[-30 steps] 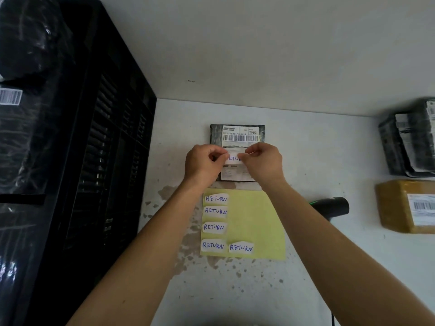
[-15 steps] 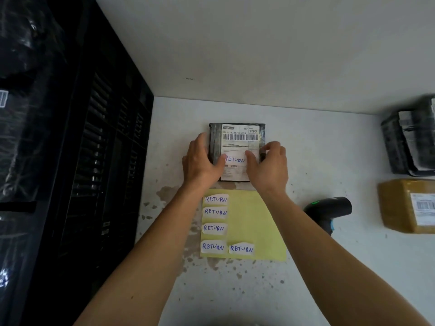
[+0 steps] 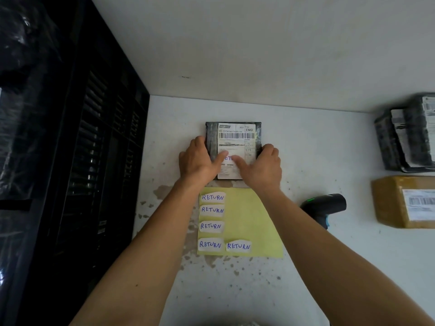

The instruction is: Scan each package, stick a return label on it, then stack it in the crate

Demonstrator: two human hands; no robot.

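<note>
A small black-wrapped package (image 3: 211, 137) with a white shipping label lies flat on the white table near the back wall. A handwritten RETURN label (image 3: 229, 158) sits on its shipping label, mostly covered by my thumbs. My left hand (image 3: 197, 161) grips the package's left edge, thumb pressing on the label. My right hand (image 3: 261, 168) grips the right edge, thumb on the label too. A yellow backing sheet (image 3: 254, 222) with several RETURN stickers lies just in front. The black crate (image 3: 98, 161) stands at the left.
A black barcode scanner (image 3: 327, 205) lies on the table right of the yellow sheet. At the far right sit a brown taped package (image 3: 390, 201) and a pile of black-wrapped packages (image 3: 400, 140). Black-wrapped parcels show inside the crate.
My hands went from pinching the RETURN label above the package to lying flat on it; the thumbs now slide inward over the stuck label.
</note>
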